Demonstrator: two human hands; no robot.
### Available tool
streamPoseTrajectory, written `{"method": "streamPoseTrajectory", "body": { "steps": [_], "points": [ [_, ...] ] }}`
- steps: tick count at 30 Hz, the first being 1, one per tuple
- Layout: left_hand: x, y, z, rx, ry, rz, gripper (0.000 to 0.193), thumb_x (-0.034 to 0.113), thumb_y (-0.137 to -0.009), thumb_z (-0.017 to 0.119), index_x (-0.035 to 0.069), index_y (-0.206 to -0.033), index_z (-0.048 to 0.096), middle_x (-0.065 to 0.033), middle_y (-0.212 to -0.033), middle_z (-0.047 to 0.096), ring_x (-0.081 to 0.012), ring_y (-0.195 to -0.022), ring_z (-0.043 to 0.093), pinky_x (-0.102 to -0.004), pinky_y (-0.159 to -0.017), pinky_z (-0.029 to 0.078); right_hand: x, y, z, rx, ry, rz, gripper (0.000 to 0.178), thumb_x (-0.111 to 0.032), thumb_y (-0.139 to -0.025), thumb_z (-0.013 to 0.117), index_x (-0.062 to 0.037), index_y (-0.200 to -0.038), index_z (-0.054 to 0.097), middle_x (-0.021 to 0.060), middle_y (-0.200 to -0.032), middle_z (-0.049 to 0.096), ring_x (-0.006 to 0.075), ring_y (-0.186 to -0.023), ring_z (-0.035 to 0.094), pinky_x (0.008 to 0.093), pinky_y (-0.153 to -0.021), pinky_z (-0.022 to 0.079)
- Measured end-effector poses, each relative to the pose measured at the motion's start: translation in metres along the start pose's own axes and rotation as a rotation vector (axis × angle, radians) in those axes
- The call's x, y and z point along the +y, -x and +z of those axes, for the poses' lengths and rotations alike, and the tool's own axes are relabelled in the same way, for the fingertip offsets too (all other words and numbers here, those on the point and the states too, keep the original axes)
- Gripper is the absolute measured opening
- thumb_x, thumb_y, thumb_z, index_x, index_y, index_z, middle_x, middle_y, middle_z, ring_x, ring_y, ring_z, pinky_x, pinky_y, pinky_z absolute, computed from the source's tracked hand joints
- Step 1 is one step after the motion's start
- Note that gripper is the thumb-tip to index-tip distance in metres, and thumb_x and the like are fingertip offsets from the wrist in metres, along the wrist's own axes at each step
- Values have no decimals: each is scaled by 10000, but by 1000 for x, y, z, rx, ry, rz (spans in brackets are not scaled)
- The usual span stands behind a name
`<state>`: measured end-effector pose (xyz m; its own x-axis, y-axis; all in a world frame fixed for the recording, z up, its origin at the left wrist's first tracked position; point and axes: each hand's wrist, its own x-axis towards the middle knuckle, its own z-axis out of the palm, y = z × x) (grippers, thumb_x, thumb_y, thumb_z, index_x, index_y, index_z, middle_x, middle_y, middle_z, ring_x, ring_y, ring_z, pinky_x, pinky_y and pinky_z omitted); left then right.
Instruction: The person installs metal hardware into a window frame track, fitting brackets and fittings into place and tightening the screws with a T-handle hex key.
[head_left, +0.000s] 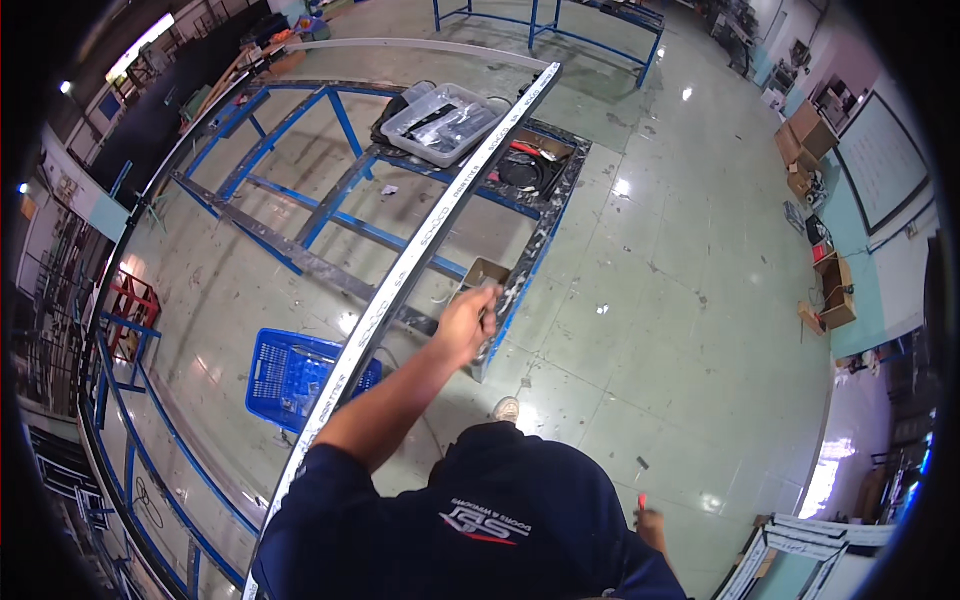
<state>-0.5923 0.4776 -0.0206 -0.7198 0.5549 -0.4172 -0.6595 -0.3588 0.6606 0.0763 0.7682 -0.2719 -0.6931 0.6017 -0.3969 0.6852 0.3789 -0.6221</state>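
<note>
Hand [468, 322] on the left reached forward and was closed around a small object held over the near corner of a blue steel frame table [300, 215], just beside an open cardboard box [487, 272]; what the fingers gripped was too small to tell. A long white aluminium profile [430, 240] with a dark edge lay diagonally across the table, running from the far end near a clear plastic tray [445, 120] down past the person's left shoulder, and the raised forearm sat just to its right. The right hand [650, 520] hung low beside the person's dark blue shirt [480, 520] and was closed on a small red-tipped item, only partly seen. The tray held dark and silvery parts, and next to it a black bin [530, 170] with coiled cable rested on the table's far end. A blue plastic basket [290, 375] stood on the glossy green floor [680, 300] under the profile. Cardboard boxes [815, 150] were stacked well apart along the right wall, and white frame sections [800, 550] leaned at the lower right.
</note>
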Motion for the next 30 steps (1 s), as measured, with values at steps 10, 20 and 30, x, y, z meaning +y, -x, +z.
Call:
{"method": "streamPoseTrajectory", "body": {
  "steps": [10, 20, 30],
  "points": [
    [51, -262, 115, 144, -69, 118, 193, 192, -1023, 595, 55, -1148, 647, 31, -778, 491, -78, -574, 400, -257, -495, 324, -12, -111, -88, 47, 3, 521, 276, -309, -934, 604, -82, -811, 701, 37, -610, 613, 171, -490, 575, 361, -439, 453],
    [160, -386, 3, 889, -454, 605, 251, 309, -960, 666, 60, -988, 682, -27, -666, 545, -144, -518, 477, -323, -441, 379, -91, -480, -280, 60, 7, 79, 281, -334, -964, 590, -110, -846, 711, 15, -620, 606, 148, -476, 548, 350, -429, 433],
    [231, -497, -46, 1239, -1101, 142, 592, 433, -781, 843, -35, -1124, 728, -241, -1144, 734, -355, -1090, 708, -419, -932, 544, -285, -726, -390, 340, -321, 311, 196, -287, -988, 653, -135, -864, 646, -30, -614, 483, 68, -431, 375, 271, -385, 292]
  ]
}}
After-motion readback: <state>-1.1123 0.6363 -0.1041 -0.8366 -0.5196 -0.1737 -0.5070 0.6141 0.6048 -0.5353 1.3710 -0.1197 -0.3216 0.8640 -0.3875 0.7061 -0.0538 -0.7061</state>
